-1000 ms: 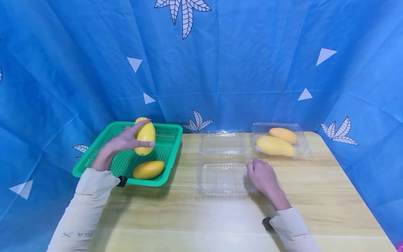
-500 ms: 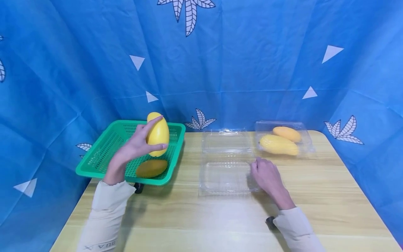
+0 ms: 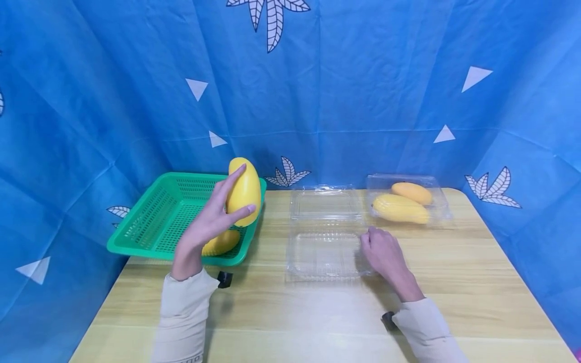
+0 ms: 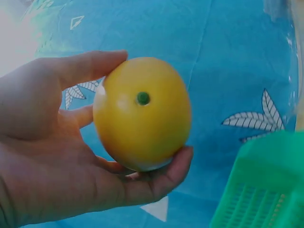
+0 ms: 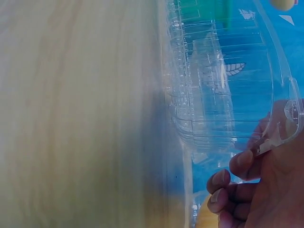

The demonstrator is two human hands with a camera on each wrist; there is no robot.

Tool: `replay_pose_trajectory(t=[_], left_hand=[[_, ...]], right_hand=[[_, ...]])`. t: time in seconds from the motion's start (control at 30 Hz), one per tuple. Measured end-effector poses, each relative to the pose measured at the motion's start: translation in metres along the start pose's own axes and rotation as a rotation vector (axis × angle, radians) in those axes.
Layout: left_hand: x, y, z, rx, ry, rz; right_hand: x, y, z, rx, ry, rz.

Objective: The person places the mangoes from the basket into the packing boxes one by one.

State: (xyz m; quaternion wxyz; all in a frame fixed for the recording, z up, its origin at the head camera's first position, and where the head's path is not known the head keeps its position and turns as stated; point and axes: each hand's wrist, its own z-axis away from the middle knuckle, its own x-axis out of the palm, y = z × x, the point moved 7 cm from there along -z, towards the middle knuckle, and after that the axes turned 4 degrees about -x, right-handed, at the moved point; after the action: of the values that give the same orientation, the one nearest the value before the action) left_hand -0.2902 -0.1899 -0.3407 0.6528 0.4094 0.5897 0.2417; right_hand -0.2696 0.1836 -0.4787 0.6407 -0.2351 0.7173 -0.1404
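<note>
Left hand [image 3: 212,219]: thumb and fingers curl round a yellow mango [image 3: 245,194], gripping it by its sides. Mango is held in the air, long axis close to upright in the head view, overlapping the right side of the green basket [image 3: 150,222]. Left wrist view shows a small green spot on the end of the fruit facing that camera.

Right hand [image 3: 383,252]: pinches the edge of an unfolded clear container [image 3: 324,254] between thumb and finger, at a corner; remaining fingers curl inward. Container lies on the wooden surface [image 3: 463,272] right of the basket, its two shallow halves spread one behind the other. Hand sits at the right edge of the nearer half.

Basket: a darker yellow mango [image 3: 222,244] lies in the front right part, partly covered by the left hand.

Far right: a second clear container [image 3: 376,185] with two fruits side by side, a larger yellow one [image 3: 400,208] in front and a smaller orange one [image 3: 411,192] behind. Lid position cannot be told.

Blue backdrop [image 3: 363,75] carries white leaves and triangles.
</note>
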Motion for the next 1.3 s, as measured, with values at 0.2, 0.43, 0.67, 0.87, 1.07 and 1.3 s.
replay_pose_trajectory(t=[0.2,0.43,0.67,0.87,1.07,1.3], left_hand=[[0.009,-0.006,-0.002,0.004,0.017,0.243],[0.021,-0.012,-0.005,0.061,0.007,0.409],[0.034,-0.008,-0.007,0.092,-0.075,0.666],[0.039,-0.006,-0.004,0.096,-0.173,0.979],[0.042,-0.005,-0.006,0.102,-0.212,1.13],[0.051,-0.006,-0.014,0.013,-0.129,0.991]], right_hand=[[0.001,0.001,0.0,0.006,-0.009,-0.004],[0.002,0.0,0.0,0.005,-0.017,-0.012],[0.0,0.001,0.001,0.006,-0.015,-0.005],[0.001,0.001,0.0,-0.006,-0.007,-0.006],[0.001,0.0,0.0,-0.013,-0.008,-0.008],[0.0,0.001,-0.001,-0.014,0.001,-0.004]])
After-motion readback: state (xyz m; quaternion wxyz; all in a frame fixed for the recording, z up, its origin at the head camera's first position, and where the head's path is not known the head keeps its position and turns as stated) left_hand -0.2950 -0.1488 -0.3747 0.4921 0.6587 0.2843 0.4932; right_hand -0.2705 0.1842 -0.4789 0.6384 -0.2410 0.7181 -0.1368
